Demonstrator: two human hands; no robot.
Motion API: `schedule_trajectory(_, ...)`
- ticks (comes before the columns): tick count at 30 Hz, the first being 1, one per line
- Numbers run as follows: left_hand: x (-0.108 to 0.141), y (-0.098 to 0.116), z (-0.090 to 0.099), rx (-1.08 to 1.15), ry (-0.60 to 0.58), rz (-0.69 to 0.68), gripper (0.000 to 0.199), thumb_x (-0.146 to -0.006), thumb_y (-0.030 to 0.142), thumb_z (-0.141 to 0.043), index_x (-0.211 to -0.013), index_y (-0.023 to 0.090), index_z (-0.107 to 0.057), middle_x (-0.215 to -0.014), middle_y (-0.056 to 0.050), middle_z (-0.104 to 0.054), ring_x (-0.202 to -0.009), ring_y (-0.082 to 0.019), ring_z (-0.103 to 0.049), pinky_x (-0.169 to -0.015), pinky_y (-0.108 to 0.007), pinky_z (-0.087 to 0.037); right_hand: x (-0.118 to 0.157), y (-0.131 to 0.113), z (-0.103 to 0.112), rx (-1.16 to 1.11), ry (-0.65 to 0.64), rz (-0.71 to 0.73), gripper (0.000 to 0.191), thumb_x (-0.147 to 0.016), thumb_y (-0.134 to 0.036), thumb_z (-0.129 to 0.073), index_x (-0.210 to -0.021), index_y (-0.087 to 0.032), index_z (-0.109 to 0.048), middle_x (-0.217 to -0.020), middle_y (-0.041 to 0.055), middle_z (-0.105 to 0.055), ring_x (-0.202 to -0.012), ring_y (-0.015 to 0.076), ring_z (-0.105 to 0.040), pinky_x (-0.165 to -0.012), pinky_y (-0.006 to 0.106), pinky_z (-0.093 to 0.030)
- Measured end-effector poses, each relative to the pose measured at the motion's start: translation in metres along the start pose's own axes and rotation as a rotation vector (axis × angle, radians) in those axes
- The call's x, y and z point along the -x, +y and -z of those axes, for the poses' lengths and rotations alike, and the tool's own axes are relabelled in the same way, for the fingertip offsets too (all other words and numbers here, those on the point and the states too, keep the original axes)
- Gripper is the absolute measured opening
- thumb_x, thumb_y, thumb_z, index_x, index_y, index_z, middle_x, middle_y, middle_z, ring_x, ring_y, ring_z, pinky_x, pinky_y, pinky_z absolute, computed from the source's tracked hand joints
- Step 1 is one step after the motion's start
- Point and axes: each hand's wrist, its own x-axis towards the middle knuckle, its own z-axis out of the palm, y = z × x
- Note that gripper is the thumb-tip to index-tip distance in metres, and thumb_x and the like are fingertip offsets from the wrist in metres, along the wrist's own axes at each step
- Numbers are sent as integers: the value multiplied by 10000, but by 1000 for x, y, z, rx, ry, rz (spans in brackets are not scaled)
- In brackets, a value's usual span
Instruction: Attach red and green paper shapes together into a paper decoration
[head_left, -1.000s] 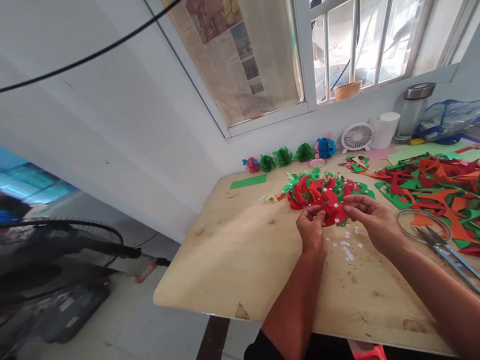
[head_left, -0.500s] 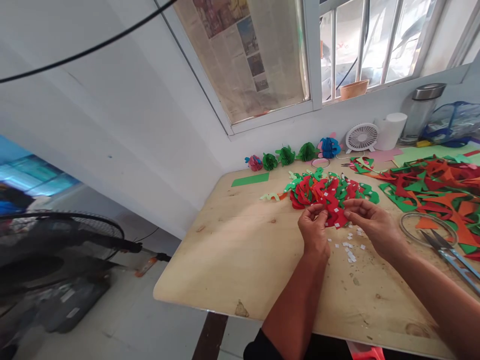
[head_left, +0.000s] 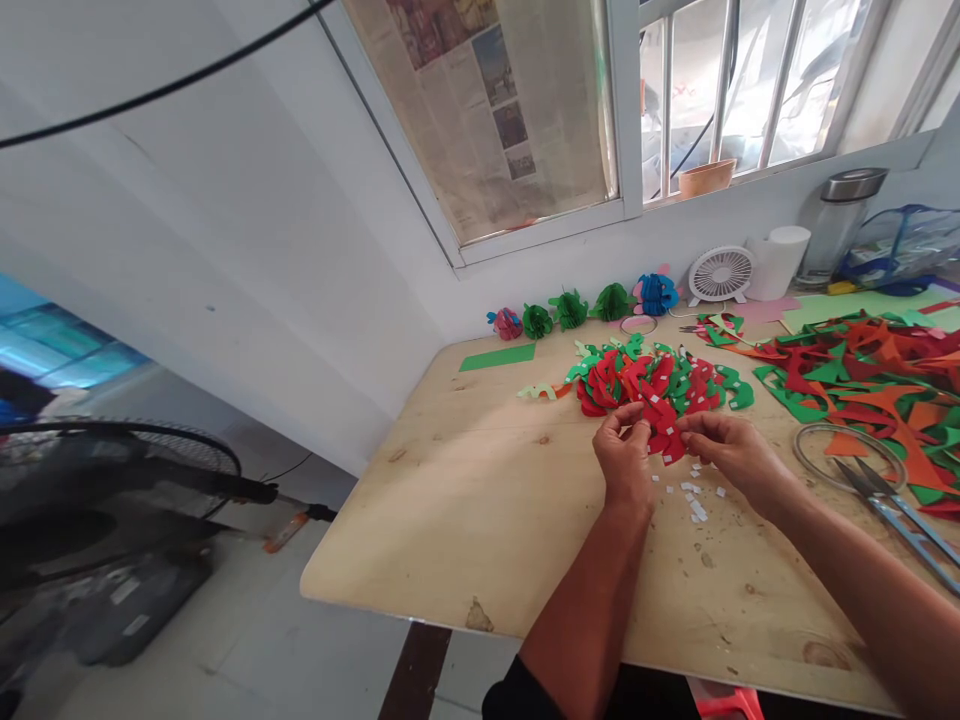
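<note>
My left hand (head_left: 624, 455) pinches the left side of a red paper cut-out (head_left: 664, 425) dotted with small white squares. At its right edge, the fingers of my right hand (head_left: 724, 450) are closed in a pinch; whether they grip the paper or a tiny square is too small to tell. Just behind lies a heap of red and green paper cut-outs (head_left: 607, 385), some bearing white squares too. Several loose white squares (head_left: 697, 510) are scattered on the wooden table (head_left: 450, 500) in front of the cut-out, between my forearms.
Scissors (head_left: 892, 505) and a clear tape-like ring (head_left: 806, 460) lie right of my right hand, beside red, green and orange paper scraps (head_left: 885, 370). Folded paper figures (head_left: 571, 310), a small white fan (head_left: 720, 275) and a glass bottle (head_left: 832, 235) line the wall.
The red cut-out has turned and come slightly down towards me. My right hand has shifted a little left along its edge; my left hand keeps its hold.
</note>
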Motion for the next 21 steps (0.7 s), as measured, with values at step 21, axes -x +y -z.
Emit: schedule_trajectory(21, 1, 5, 2, -103, -178, -93, 189, -618, 166, -638, -797, 142, -693, -668, -34, -650, -572, -110, -578, -577, -220, -467, 2, -9, 12, 46, -139, 44, 339, -682, -513, -646, -656, -185, -568, -554, -36, -475, -509, 91, -375, -461, 217, -302)
